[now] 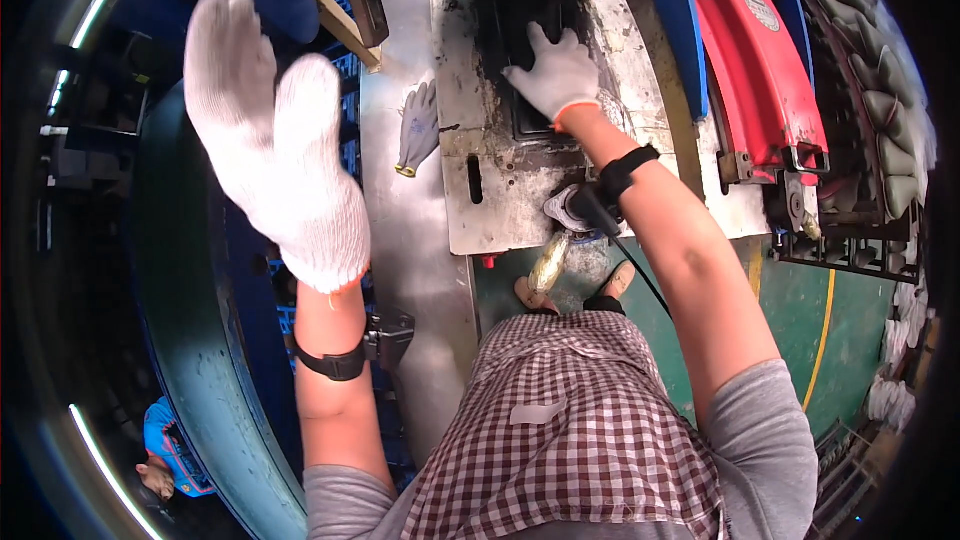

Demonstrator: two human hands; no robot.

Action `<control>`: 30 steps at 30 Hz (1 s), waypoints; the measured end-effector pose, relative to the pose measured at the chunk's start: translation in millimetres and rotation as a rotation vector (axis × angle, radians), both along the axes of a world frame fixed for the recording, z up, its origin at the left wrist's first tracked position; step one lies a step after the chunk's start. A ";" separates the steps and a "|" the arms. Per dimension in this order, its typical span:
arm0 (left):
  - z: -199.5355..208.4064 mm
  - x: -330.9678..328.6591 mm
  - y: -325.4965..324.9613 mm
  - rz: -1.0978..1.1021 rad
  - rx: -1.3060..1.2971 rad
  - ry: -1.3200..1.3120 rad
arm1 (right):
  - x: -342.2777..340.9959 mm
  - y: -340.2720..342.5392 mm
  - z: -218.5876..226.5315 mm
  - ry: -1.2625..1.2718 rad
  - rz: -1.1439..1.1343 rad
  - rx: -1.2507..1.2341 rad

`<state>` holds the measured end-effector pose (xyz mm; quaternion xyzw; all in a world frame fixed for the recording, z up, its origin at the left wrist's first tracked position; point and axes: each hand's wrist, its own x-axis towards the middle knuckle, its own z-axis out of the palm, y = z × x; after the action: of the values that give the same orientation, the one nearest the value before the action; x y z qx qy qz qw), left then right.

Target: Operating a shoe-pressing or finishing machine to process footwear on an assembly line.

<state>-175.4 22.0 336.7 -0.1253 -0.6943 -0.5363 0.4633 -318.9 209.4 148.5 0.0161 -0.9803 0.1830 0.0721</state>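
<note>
My left hand (290,150), in a white knitted glove, is raised at the left. Its fingers are stretched out with the thumb apart, and nothing is in it. Farther right, my right hand (562,78), gloved the same way, spreads its fingers at a black rectangular plate (535,125) on the worktable. Whether the palm touches the plate cannot be told. The worktable (480,225) is pale metal with black stains around the plate. A loose grey glove (418,130) with a yellow cuff edge lies left of the worktable.
At the table's near edge sits a white-and-black device (572,208), with a shiny yellowish wrapped piece (548,265) below it. A red machine part (755,70) stands at the right, beside a rack of grey shapes (880,90). Another person (175,450) is at the far lower left.
</note>
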 end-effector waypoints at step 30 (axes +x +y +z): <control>-72.7 -50.1 84.5 -0.351 -1.278 -0.339 | 253.6 131.5 -54.6 -1.343 0.375 -1.147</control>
<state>-225.5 106.5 264.0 -0.3993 -0.9069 -0.1006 0.0896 -65.3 340.9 93.9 0.0269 -0.5555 0.6236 -0.5494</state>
